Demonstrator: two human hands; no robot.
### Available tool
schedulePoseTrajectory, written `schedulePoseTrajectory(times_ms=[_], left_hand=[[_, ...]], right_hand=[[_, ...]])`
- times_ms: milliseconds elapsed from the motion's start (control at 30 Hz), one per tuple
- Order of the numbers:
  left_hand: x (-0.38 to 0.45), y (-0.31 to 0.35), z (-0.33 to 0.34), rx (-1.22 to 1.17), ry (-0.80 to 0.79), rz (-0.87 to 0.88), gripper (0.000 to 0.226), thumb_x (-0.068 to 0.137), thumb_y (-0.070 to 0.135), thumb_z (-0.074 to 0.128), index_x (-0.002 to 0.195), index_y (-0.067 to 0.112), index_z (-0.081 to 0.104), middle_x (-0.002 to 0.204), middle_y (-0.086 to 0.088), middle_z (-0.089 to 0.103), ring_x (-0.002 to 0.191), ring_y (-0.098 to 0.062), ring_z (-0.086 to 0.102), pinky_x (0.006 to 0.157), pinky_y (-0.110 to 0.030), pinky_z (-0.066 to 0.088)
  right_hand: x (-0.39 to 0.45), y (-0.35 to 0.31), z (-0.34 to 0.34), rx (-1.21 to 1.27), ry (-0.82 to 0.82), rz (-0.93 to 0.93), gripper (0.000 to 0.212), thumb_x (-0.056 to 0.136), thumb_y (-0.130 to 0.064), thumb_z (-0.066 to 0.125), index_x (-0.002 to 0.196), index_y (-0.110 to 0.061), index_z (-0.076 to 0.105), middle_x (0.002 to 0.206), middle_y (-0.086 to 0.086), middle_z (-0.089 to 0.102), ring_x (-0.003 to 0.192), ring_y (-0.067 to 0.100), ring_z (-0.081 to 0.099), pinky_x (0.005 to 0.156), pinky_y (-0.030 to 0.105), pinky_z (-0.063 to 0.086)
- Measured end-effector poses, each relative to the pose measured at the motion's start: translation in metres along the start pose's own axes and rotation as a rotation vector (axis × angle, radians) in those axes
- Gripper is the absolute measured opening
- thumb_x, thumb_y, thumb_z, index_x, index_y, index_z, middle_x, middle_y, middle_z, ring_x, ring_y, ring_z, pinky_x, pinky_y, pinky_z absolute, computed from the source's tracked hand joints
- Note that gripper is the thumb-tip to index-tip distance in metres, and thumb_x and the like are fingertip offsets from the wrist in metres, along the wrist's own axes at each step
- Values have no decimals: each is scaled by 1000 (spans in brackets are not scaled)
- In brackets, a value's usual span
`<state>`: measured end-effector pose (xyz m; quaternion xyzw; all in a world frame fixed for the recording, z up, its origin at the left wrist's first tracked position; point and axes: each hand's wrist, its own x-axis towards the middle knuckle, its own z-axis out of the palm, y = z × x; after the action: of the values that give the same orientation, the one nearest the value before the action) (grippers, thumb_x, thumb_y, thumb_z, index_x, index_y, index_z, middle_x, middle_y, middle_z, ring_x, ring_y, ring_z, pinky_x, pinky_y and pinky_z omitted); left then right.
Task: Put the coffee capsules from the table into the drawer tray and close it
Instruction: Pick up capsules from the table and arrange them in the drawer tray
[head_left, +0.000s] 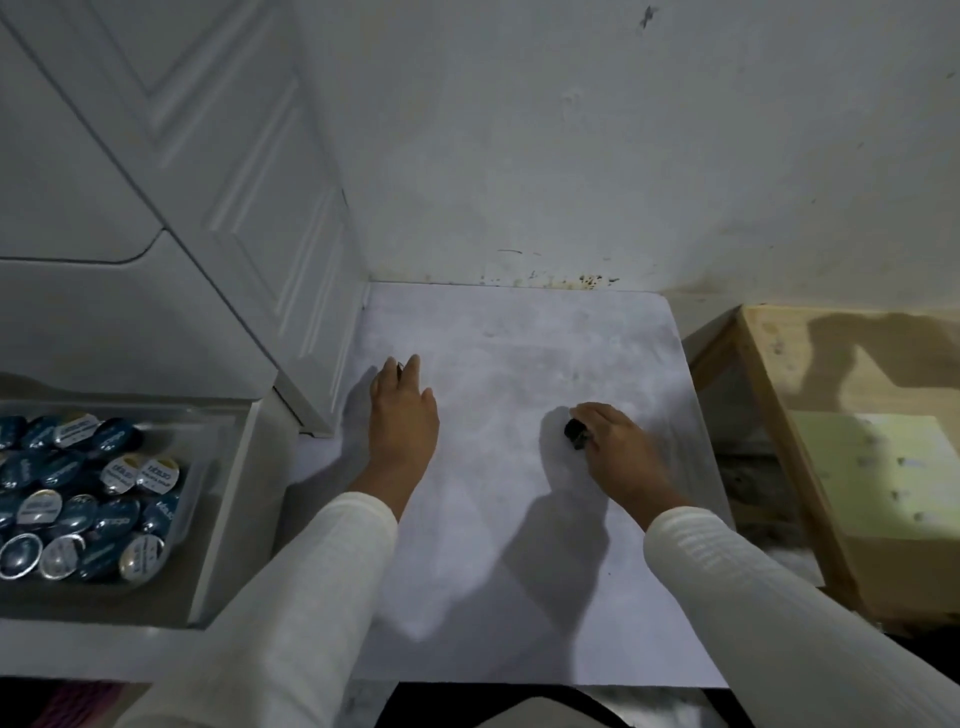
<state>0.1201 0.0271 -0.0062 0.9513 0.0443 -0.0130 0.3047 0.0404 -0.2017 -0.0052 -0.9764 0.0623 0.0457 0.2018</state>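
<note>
Capsules (83, 493) lay heaped in the clear tray (218, 431) of the open drawer (228, 519) at the left. On the pale surface (493, 571), the right hand (618, 447) had its grip pinched on a dark capsule (575, 432). The left hand (402, 415) reached forward, fingers loosely together over something small and dark; whether it held it could not be told.
</note>
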Motion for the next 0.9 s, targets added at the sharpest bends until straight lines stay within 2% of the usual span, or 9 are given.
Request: schedulePoseTrajectory(times_ms=[100, 233, 300, 400, 533, 667, 733, 833, 900], left_hand=[[13, 1, 2, -12, -77, -11, 48, 97, 17, 40, 143, 15, 31, 153, -12, 25, 143, -28, 19, 116, -38, 20], [28, -1, 10, -9, 11, -33, 40, 97, 14, 45, 137, 10, 44, 146, -13, 41, 139, -21, 32, 114, -27, 26], [34, 1, 13, -41, 17, -49, 33, 95, 10, 47, 126, 4, 56, 139, -16, 50, 132, -25, 44, 111, -29, 32], [40, 4, 14, -53, 47, -4, 23, 92, 4, 49, 107, -1, 66, 117, -17, 66, 110, -29, 60, 99, -32, 45], [39, 14, 14, -120, 70, -11, 23, 88, -3, 51, 103, -2, 68, 110, -18, 68, 105, -30, 63, 95, -31, 45], [37, 18, 14, -157, 50, -27, 26, 83, -7, 52, 99, 1, 71, 106, -17, 70, 101, -29, 64, 93, -30, 46], [36, 18, 14, -201, 32, -63, 27, 83, -7, 50, 95, 3, 72, 102, -16, 72, 97, -29, 65, 91, -31, 48], [30, 21, 12, -333, -3, -169, 28, 86, -5, 48, 94, 4, 73, 101, -14, 72, 97, -27, 67, 88, -27, 50], [25, 26, 7, -397, -19, -212, 28, 87, -4, 48, 95, 6, 73, 102, -12, 72, 97, -24, 67, 83, -21, 47]], right_hand=[[12, -2, 0, 28, -10, -21, 34, 91, -10, 51, 125, -10, 53, 131, 9, 55, 116, 27, 53, 100, 34, 43], [29, -5, -1, 98, -17, 16, 28, 90, -15, 55, 117, -7, 59, 120, 10, 60, 105, 27, 59, 93, 27, 44], [37, -6, -1, 129, -7, 30, 27, 89, -15, 57, 114, -6, 62, 116, 12, 60, 100, 29, 59, 91, 27, 44], [44, -8, -3, 216, 22, 104, 24, 89, -14, 58, 111, -7, 65, 109, 13, 56, 96, 28, 57, 85, 22, 42], [51, -9, -3, 262, 36, 158, 24, 90, -14, 56, 111, -10, 66, 105, 15, 62, 95, 30, 59, 84, 22, 42], [54, -12, -3, 372, 46, 247, 23, 90, -12, 55, 110, -10, 67, 109, 14, 65, 100, 26, 60, 86, 18, 38], [53, -14, -3, 434, 56, 293, 22, 88, -11, 57, 107, -9, 68, 109, 12, 66, 100, 25, 61, 89, 20, 41], [50, -15, -2, 557, 80, 356, 20, 85, -7, 61, 103, -9, 70, 106, 13, 67, 94, 26, 64, 92, 35, 51], [48, -16, -4, 627, 91, 376, 21, 83, -4, 63, 103, -9, 69, 104, 14, 68, 92, 26, 65, 91, 39, 53]])
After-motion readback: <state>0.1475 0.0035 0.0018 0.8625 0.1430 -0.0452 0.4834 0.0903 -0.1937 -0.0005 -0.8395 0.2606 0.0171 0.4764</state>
